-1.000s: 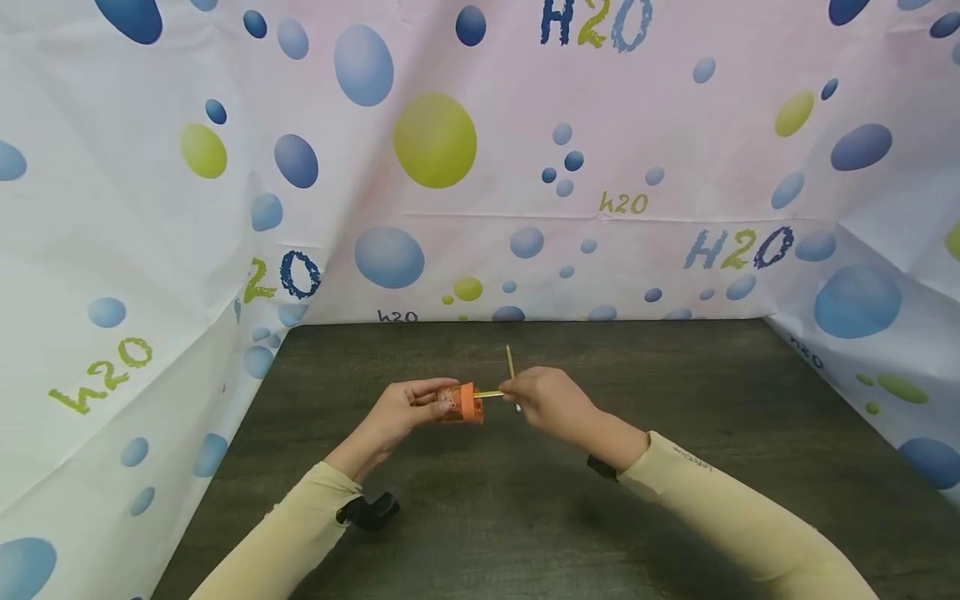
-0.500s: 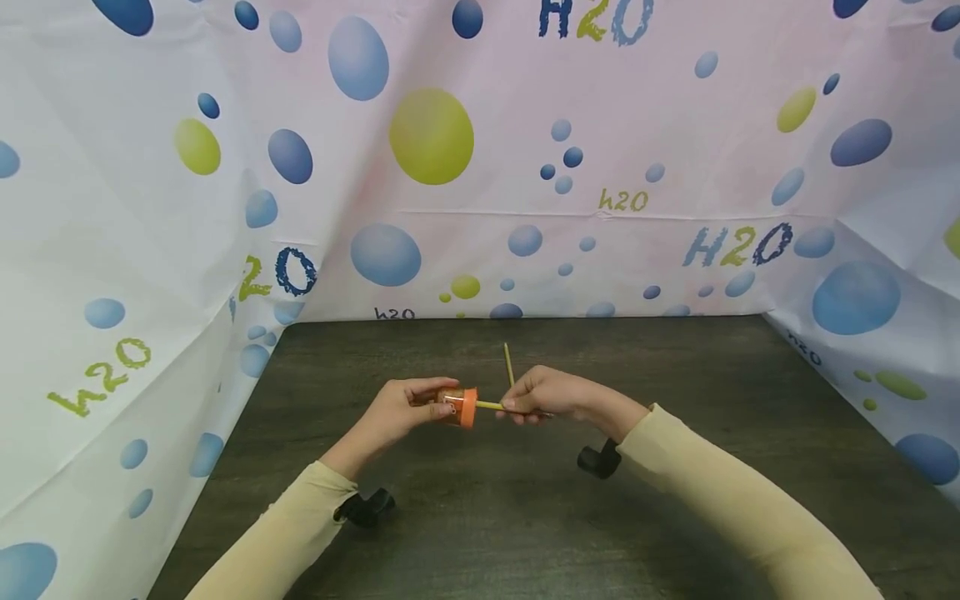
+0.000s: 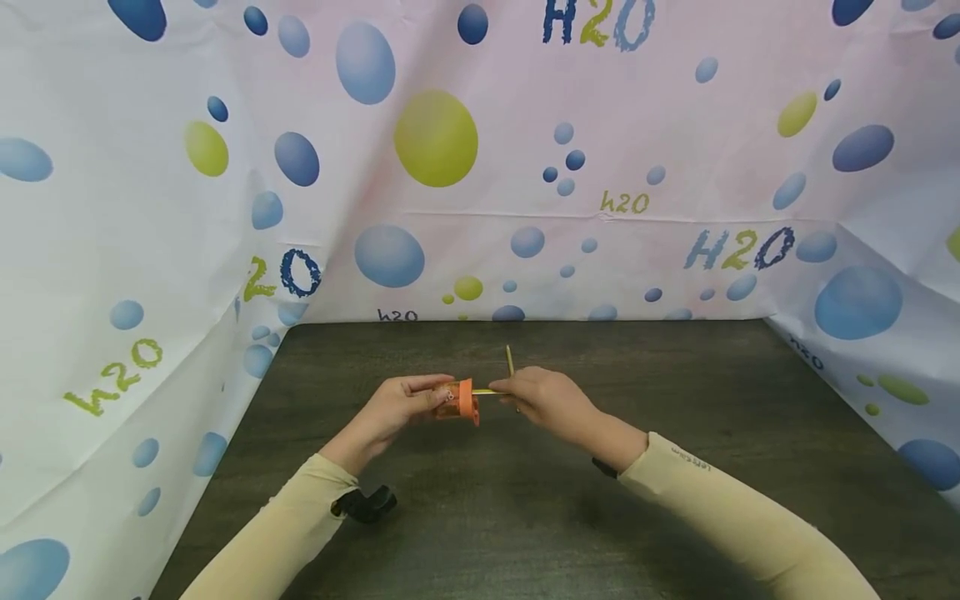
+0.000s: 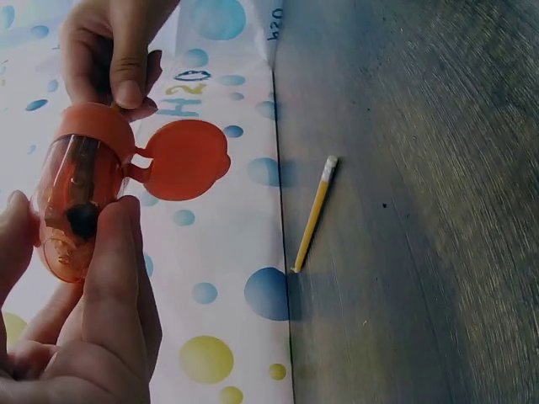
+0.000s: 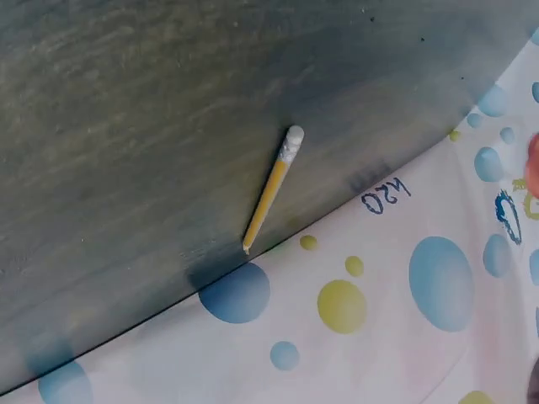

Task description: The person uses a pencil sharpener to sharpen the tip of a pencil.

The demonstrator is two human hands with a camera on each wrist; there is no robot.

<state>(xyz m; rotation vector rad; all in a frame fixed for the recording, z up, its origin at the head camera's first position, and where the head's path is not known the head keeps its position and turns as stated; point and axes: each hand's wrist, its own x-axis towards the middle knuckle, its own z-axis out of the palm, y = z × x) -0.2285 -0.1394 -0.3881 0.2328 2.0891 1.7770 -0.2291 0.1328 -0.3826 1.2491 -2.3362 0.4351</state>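
My left hand (image 3: 390, 414) grips an orange pencil sharpener (image 3: 467, 400) with a see-through shavings container, held sideways above the table. In the left wrist view its round lid (image 4: 185, 160) hangs open on a hinge, and something dark shows inside the container. My right hand (image 3: 551, 402) pinches a yellow pencil (image 3: 483, 392) whose front end is in the sharpener; its back end is hidden by the hand. Behind that hand a second yellow pencil (image 3: 509, 358) lies on the table, its white eraser end showing in the right wrist view.
The dark wood-grain table (image 3: 480, 517) lies beneath both hands. A white sheet (image 3: 525, 125) printed with bubbles and H2O lettering stands behind and along both sides. A black wrist strap piece (image 3: 367, 504) sits under the left forearm.
My right hand turned palm-inward half a second ago, bringing the held pencil's back end into view, and has now rolled back over. The sharpener shifted slightly; the pencil on the table stayed put.
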